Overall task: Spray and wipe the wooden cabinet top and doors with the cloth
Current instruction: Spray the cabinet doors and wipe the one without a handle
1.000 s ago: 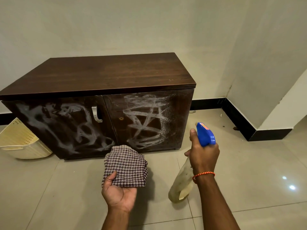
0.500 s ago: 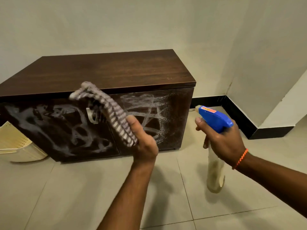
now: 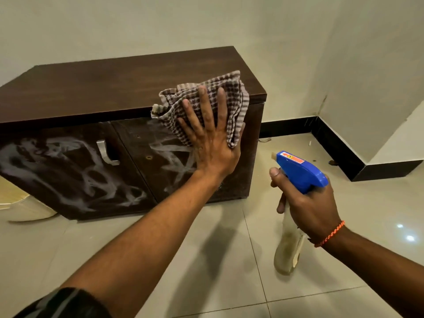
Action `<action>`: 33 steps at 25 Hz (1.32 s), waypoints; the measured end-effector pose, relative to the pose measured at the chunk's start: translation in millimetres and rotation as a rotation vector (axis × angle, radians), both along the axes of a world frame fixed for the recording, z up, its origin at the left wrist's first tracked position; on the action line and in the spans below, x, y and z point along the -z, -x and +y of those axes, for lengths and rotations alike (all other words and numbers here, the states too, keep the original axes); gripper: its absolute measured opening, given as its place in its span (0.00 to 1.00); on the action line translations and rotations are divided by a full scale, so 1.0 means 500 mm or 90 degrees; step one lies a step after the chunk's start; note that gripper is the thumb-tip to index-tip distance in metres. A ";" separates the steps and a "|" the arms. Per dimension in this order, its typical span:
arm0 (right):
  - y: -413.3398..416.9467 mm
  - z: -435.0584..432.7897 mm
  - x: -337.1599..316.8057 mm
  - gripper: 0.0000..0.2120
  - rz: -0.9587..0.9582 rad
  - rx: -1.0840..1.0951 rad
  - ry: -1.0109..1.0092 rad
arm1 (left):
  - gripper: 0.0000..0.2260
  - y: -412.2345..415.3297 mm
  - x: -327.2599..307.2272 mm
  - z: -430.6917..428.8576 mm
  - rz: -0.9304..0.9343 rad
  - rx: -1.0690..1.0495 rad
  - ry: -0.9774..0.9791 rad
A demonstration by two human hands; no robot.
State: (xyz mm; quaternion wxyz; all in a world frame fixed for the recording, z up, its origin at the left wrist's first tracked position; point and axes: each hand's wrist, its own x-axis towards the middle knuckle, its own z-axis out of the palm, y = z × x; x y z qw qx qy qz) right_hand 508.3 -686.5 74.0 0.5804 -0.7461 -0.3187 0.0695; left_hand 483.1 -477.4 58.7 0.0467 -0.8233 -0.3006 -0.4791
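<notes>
Head view shows the left hand, fingers straight, pressing the cloth flat against the right door's top corner while the right hand grips the sprayer off to the side; unpinched, the bunched cloth may slip down or merely smear the foam.

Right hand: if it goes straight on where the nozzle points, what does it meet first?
Probably the left hand, flat on the cloth against the right door: the nozzle aims up-left at its thumb side. Depth is unclear; it might reach the door first.
</notes>
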 end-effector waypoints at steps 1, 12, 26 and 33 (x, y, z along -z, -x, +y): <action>-0.005 0.000 0.002 0.18 0.002 0.011 -0.011 | 0.32 -0.010 -0.006 -0.010 -0.001 -0.001 0.000; -0.036 -0.047 -0.015 0.18 0.031 0.038 -0.101 | 0.31 -0.074 0.117 -0.082 0.183 0.025 -0.043; -0.025 -0.024 0.058 0.15 0.018 0.016 -0.024 | 0.32 0.006 0.443 -0.045 0.384 0.158 -0.076; -0.024 -0.021 0.026 0.11 -0.004 0.011 -0.048 | 0.37 -0.033 0.231 -0.053 0.208 0.110 -0.029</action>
